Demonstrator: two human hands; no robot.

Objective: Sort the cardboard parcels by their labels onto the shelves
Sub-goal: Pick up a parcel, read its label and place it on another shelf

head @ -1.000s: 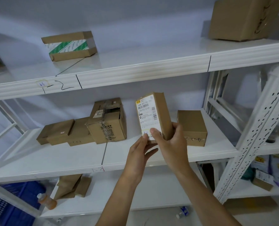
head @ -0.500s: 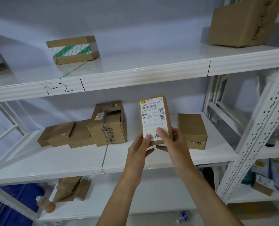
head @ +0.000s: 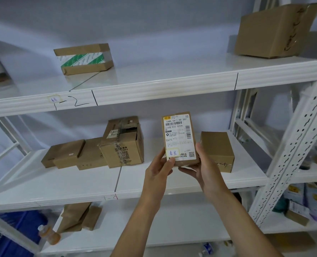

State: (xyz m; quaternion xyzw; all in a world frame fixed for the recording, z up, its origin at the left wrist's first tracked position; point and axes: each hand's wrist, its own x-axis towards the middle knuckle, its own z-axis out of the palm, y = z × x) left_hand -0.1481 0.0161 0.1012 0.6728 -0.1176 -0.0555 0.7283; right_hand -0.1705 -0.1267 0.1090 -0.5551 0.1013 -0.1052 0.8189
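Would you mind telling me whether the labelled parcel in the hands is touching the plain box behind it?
Cannot tell. In the head view the labelled parcel overlaps the plain box, hiding any gap.

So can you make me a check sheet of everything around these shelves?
Surface: white middle shelf, edge marked by hand; upper shelf marked too.
Job's things: labelled parcel held upright, label facing the camera; plain box right behind it; taped carton and flat boxes to its left; green-striped parcel and large carton on the upper shelf.
Clutter: orange bottle low left.
Grips: left hand and right hand both hold the parcel's lower end.
Cables: nothing seen.
Surroundings: perforated upright, wall behind.
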